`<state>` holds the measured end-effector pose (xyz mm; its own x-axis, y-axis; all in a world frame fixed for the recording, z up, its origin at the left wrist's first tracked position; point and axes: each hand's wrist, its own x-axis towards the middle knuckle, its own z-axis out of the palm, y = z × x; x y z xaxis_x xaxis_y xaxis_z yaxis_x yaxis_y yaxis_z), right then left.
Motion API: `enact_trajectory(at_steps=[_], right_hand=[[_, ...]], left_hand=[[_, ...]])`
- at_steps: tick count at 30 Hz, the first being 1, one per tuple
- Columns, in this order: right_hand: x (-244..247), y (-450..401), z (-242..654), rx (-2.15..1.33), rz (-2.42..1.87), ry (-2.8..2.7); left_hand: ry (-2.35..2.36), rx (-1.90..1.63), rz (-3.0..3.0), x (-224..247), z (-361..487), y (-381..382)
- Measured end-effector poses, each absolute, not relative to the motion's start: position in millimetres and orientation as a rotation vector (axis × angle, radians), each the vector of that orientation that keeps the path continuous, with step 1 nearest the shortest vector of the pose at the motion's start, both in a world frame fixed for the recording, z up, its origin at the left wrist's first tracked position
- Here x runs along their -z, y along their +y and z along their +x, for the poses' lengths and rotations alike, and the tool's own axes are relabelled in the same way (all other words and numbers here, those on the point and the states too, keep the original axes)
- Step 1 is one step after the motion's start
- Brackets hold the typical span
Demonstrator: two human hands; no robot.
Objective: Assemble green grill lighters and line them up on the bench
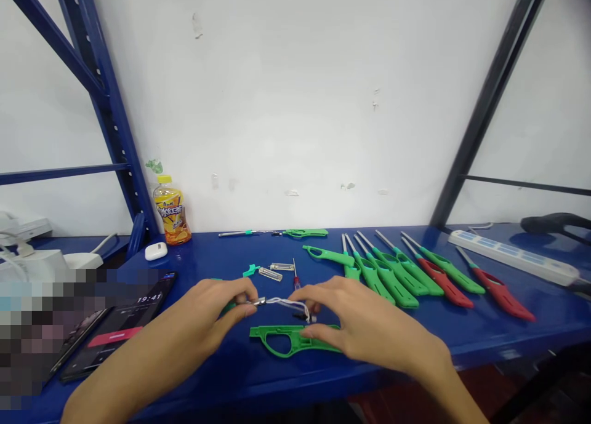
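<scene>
My left hand (207,313) is closed, pinching the silver metal tube (260,301) of a stick lighter between thumb and fingers. Thin white wires (284,301) run from the tube's end across to my right hand (355,316). That hand is closed around the wires' other end, at a small black part (301,317); its fingers partly hide the grip. Below lies a green half shell (277,344) of a lighter handle, inner side up, partly covered by my right hand. Just beyond are two clear fuel tanks (270,274), a teal plastic piece (251,269) and a red-handled screwdriver (296,282).
Several green stick lighters (401,276) and two red ones (505,295) lie to the right, before a white power strip (512,256). A drink bottle (172,212), white earphone case (156,251) and phone (124,325) are left. More lighter parts (305,232) lie along the wall.
</scene>
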<state>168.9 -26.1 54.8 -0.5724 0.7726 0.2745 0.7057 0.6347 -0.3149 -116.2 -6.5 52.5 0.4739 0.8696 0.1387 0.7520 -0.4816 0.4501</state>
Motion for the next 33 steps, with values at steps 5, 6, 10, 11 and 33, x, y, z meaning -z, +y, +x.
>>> enact_trajectory(at_steps=[5, 6, 10, 11, 33], right_hand=[[-48, -21, 161, -0.299, -1.153, -2.524], [-46, -21, 161, -0.298, -1.149, -2.523], [-44, -23, 161, -0.31, -1.18, -2.534], [-44, -23, 161, -0.318, -1.187, -2.537], [-42, -15, 171, -0.471, -1.285, -2.519]], left_hand=[[1.372, -0.268, 2.296, -37, -123, 0], [1.355, -0.238, 2.289, -35, -123, 1], [1.338, -0.254, 2.268, -31, -123, 4], [1.335, -0.258, 2.264, -32, -122, 4], [1.355, -0.256, 2.291, -35, -113, 9]])
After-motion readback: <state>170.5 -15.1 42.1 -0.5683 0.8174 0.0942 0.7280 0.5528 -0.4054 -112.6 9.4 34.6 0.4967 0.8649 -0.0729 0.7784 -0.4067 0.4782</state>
